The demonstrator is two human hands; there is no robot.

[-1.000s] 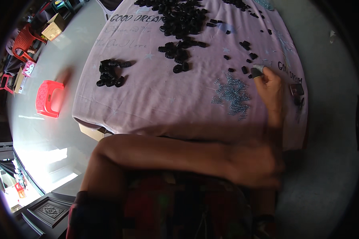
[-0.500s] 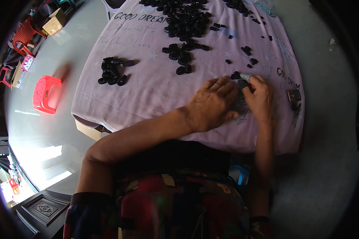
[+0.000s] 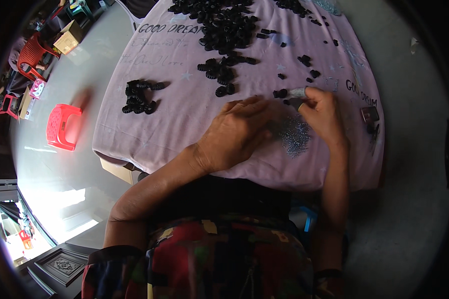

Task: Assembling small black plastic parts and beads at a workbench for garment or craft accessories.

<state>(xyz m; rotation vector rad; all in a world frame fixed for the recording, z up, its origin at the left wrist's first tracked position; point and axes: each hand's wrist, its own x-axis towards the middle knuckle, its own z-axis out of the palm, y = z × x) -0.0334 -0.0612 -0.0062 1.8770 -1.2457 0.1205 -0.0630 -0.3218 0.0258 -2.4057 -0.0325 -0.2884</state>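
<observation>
My left hand (image 3: pixel 234 133) is over the pink cloth, back upward, with its fingers curled together and smeared by motion. Whatever it holds is hidden. My right hand (image 3: pixel 324 113) is to the right, its index finger in a pale wrapping (image 3: pixel 298 92) stretched out with the thumb apart. That fingertip touches or nearly touches a small black part (image 3: pixel 282 93). Between the hands lies a heap of tiny silvery metal pieces (image 3: pixel 295 137). Beyond them, ridged black pieces (image 3: pixel 225 75) trail off from a large black pile (image 3: pixel 227 30).
A group of black ridged pieces (image 3: pixel 139 97) sits on the left of the cloth-covered table (image 3: pixel 159 132). More small black parts (image 3: pixel 305 61) are scattered at the right. A small dark square item (image 3: pixel 369 114) lies near the right edge. A red stool (image 3: pixel 60 125) stands on the floor.
My left hand has drawn left and away from the right hand, uncovering the silvery heap. My right index finger has shifted slightly left along the black parts, and the thumb has separated from it.
</observation>
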